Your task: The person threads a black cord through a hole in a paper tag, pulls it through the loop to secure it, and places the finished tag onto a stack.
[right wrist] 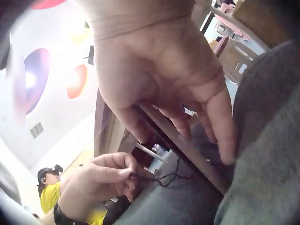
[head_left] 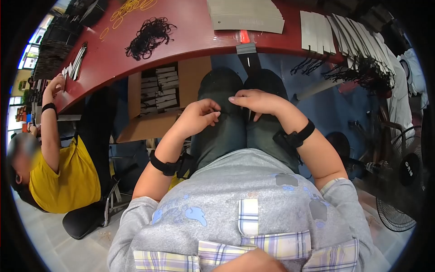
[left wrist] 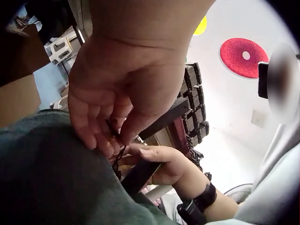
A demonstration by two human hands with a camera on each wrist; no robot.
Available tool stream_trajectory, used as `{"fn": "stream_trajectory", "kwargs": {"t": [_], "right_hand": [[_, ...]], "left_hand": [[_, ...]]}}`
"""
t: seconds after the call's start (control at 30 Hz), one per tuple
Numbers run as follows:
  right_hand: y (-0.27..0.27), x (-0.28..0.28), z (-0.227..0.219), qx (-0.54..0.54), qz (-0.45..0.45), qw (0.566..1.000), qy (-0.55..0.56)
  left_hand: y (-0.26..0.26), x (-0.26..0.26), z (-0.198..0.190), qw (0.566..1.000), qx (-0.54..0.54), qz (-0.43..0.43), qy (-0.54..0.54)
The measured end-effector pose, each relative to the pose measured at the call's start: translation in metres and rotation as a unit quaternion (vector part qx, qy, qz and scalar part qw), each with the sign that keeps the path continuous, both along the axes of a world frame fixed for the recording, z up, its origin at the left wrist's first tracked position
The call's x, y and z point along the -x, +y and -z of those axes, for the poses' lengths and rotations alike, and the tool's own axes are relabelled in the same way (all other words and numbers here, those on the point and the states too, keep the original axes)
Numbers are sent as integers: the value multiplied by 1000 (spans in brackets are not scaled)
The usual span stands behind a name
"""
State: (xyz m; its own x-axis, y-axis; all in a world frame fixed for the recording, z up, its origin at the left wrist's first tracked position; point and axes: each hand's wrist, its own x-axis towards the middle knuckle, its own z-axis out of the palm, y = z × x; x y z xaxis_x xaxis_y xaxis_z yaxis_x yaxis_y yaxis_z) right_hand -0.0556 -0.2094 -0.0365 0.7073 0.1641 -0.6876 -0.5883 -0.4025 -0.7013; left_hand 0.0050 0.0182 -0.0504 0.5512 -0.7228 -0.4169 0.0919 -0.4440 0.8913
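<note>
My left hand (head_left: 199, 117) pinches a black cord (left wrist: 117, 165), likely to guide it; my right hand (head_left: 262, 103) grips a flat strip (right wrist: 185, 150).

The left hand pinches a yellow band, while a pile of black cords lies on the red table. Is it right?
The left hand pinches a black cord, not a band, as the right wrist view shows; the pile is on the red table.

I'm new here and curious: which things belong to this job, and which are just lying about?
Probably the job's:
- black cord in the left hand
- flat strip in the right hand
- tangled cord pile
- corded cards

Seemingly just lying about:
- yellow loops
- fan
</note>
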Motion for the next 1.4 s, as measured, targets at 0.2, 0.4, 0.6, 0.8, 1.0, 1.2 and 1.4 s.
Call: {"fn": "stream_trajectory", "kwargs": {"t": [0.2,0.4,0.6,0.8,1.0,1.2,1.4], "right_hand": [[-12,19,17,-43,-178,960,-213],[-8,16,31,36,-185,928,-323],[4,11,-1,-205,-8,959,-198],[21,10,-40,-287,108,925,-226],[31,10,-36,-291,98,909,-283],[20,24,-34,-270,120,905,-308],[1,30,-11,-260,229,853,-390]], "left_hand": [[-12,3,-16,997,-7,71,-11],[-1,-10,-12,998,17,59,13],[2,-2,-30,987,146,7,61],[1,-3,-53,972,201,-121,27],[5,-6,-66,974,203,-104,6],[5,-15,-89,972,221,-80,-23],[4,-22,-108,977,198,-54,-47]]}}
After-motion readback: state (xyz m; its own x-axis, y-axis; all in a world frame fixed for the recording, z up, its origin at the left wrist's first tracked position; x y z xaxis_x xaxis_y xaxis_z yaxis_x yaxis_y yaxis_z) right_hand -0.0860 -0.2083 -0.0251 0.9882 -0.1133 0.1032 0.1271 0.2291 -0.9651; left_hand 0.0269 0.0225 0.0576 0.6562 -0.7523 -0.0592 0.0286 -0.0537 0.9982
